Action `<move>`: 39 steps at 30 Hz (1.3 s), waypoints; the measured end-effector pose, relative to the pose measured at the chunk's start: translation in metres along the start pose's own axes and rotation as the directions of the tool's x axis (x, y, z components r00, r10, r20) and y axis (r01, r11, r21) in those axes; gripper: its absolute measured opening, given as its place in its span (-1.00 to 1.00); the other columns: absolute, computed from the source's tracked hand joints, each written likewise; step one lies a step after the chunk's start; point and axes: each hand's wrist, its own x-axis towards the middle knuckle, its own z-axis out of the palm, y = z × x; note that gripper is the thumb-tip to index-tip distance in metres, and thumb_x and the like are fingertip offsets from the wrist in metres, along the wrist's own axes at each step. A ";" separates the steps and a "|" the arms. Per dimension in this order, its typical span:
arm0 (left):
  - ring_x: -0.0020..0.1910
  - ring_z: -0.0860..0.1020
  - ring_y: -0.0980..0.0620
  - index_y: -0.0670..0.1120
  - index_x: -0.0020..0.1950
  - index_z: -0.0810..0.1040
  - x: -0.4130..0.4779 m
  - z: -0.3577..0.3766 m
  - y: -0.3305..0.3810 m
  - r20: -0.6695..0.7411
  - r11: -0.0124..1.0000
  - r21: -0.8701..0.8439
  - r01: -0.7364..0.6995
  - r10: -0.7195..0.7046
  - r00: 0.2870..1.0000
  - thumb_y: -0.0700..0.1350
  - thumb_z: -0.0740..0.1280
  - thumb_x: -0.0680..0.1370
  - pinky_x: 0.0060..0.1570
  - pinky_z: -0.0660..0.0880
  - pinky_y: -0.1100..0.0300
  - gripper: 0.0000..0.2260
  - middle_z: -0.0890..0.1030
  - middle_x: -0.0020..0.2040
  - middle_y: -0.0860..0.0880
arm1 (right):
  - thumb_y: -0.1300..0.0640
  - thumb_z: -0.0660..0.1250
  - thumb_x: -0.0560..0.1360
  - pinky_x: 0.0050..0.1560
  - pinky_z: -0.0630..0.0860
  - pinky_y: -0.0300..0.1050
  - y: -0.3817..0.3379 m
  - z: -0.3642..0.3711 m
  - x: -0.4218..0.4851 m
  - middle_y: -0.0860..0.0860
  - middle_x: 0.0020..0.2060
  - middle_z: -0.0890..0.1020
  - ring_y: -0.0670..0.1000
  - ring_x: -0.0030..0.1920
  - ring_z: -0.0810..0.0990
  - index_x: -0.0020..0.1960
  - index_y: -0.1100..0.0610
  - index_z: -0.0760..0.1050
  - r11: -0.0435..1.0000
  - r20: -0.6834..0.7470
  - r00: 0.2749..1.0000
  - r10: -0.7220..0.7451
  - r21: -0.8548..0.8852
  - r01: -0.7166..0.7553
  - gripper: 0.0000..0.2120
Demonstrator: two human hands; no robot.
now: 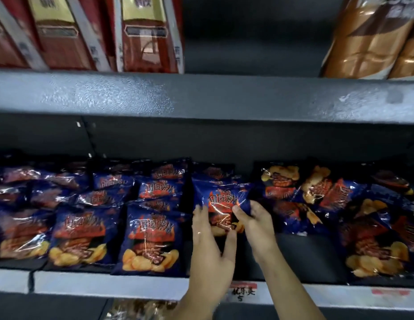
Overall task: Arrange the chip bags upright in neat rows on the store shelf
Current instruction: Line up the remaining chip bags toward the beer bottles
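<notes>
On the left part of the store shelf (109, 285) stand rows of blue chip bags (78, 239), one behind the other, with their fronts facing out. They lean back a little. The front ones sit close to the shelf's front edge.

Next to them, near the middle of the shelf, is the left hand (208, 245). Its fingers are straight and lie flat against the left side of one chip bag (222, 199). Its thumb sticks out and touches the low part of the bag's front. This chip bag stands upright, set back from the front edge, with more bags behind it. Under the hands, a price tag (243, 289) with red on top is stuck on the shelf's front edge.

The right hand (256, 229) pinches the chip bag's right edge. The thumb is on the front, and the fingers go round the back, where they are hidden.

Further right lies a messy pile of chip bags (317, 192), tipped over and turned all sorts of ways. Near the right end, a front bag (374, 245) faces out close to the front edge.

Up above is the upper shelf (201, 95). Red boxes (143, 35) stand on its left end, and shiny brown bags (372, 38) stand on its right end.
</notes>
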 end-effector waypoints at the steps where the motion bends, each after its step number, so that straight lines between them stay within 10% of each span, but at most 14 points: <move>1: 0.58 -0.05 0.21 0.14 0.59 -0.02 -0.005 0.000 -0.004 0.010 1.000 0.023 -0.002 0.002 1.000 0.09 0.29 0.58 0.49 0.20 0.22 -0.32 -0.15 0.59 0.24 | 0.29 0.40 0.55 0.11 0.61 0.01 0.005 0.004 -0.001 0.08 -0.01 0.75 0.11 0.07 0.71 0.10 0.14 0.63 1.000 0.002 1.000 0.012 -0.002 -0.012 -0.84; 4: 0.54 -0.11 0.31 0.07 0.61 -0.03 -0.013 -0.001 -0.014 0.035 0.997 0.069 0.019 -0.021 0.999 0.07 0.28 0.60 0.32 0.04 0.54 -0.31 -0.23 0.55 0.26 | 0.27 0.41 0.55 0.01 0.59 -0.11 0.016 0.014 0.000 0.04 -0.03 0.75 0.05 0.04 0.72 0.12 0.10 0.59 0.999 -0.026 0.999 0.021 -0.033 -0.021 -0.82; 11: 0.57 0.09 0.08 -0.01 0.62 -0.01 0.012 -0.002 -0.021 0.063 0.991 0.029 0.131 -0.132 0.989 0.15 0.23 0.59 0.55 0.13 0.05 -0.30 0.12 0.58 0.07 | 0.22 0.41 0.56 0.17 0.60 0.03 0.021 0.031 -0.003 0.01 0.03 0.68 0.03 0.09 0.67 0.25 0.12 0.47 0.993 -0.069 0.998 -0.006 -0.117 -0.002 -0.71; 15: 0.50 0.22 0.09 -0.04 0.61 0.05 0.016 -0.005 -0.022 0.063 0.991 0.040 0.127 -0.129 0.990 0.04 0.24 0.62 0.50 0.21 0.13 -0.38 0.28 0.48 0.06 | 0.19 0.40 0.57 0.20 0.61 0.07 0.018 0.037 -0.006 0.00 0.05 0.69 0.02 0.11 0.67 0.23 0.06 0.48 0.994 -0.085 0.996 0.006 -0.112 -0.015 -0.74; 26: 0.49 -0.42 0.25 0.05 0.60 -0.19 -0.027 -0.013 -0.013 0.127 0.988 0.134 -0.072 0.055 0.990 0.04 0.19 0.64 0.55 0.08 0.14 -0.32 -0.46 0.51 0.22 | 0.16 0.43 0.55 0.29 0.45 -0.17 -0.004 0.024 -0.030 -0.01 0.26 0.55 -0.06 0.30 0.51 0.32 0.01 0.44 0.994 -0.248 0.963 -0.101 -0.056 0.090 -0.63; 30: 0.53 -0.28 0.29 0.11 0.58 -0.06 -0.033 -0.013 0.002 0.193 0.964 0.096 -0.247 0.225 0.955 0.01 0.20 0.64 0.48 -0.09 0.35 -0.41 -0.29 0.56 0.27 | 0.21 0.40 0.57 0.17 0.48 -0.32 -0.014 0.012 -0.041 -0.03 0.18 0.61 -0.12 0.22 0.57 0.23 0.02 0.51 0.980 -0.313 0.930 -0.194 -0.103 0.170 -0.73; 33: 0.52 0.11 0.30 0.11 0.53 0.22 -0.030 -0.009 0.013 0.182 0.969 0.041 -0.245 0.234 0.955 0.02 0.24 0.62 0.48 0.16 0.30 -0.52 0.14 0.55 0.24 | 0.24 0.38 0.58 0.18 0.52 -0.20 -0.021 -0.002 -0.047 -0.03 0.05 0.66 -0.11 0.10 0.63 0.07 -0.03 0.56 0.976 -0.364 0.906 -0.217 -0.089 0.198 -0.82; 39: -0.04 0.58 0.27 0.07 0.05 0.55 -0.012 0.021 0.039 0.194 0.981 -0.188 -0.044 0.081 0.978 -0.07 0.34 0.59 -0.02 0.49 0.36 -0.94 0.63 -0.04 0.12 | 0.32 0.33 0.59 -0.24 0.54 -0.20 -0.045 -0.055 -0.051 0.09 -0.24 0.63 -0.02 -0.28 0.57 -0.10 0.15 0.59 0.966 -0.447 0.862 -0.239 -0.019 0.257 -0.85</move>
